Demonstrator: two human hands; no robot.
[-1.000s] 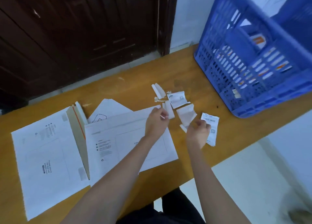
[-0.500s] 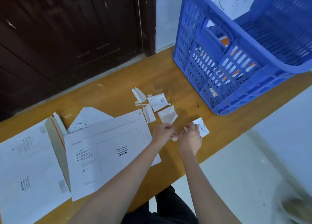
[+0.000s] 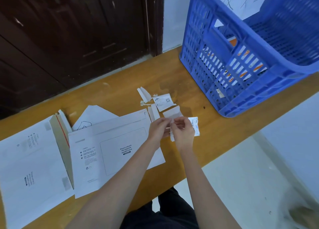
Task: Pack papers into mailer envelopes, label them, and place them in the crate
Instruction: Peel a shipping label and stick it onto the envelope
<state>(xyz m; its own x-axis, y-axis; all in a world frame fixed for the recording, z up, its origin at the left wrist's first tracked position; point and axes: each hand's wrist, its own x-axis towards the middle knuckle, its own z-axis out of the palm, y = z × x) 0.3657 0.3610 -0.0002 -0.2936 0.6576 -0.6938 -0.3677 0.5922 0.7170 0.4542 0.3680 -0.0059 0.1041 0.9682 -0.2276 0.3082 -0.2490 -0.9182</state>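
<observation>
Label [image 3: 194, 128] paper is thin, light and floppy, sticky once its backing comes off, so I take it by a corner and the edges only. It sits above the table's [image 3: 215, 139] near edge, pinched in my right hand [image 3: 183, 134], while my left hand [image 3: 159, 128] pinches the strip peeling from it. Since a second ago my hands have closed together and drawn nearer me, off the mailer envelope [image 3: 110, 153]; crate [image 3: 241, 70] unmoved

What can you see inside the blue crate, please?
Through the blue crate wall slots, white envelopes with orange markings show. A scribbled white sheet lies higher. Their number is hidden.
</observation>
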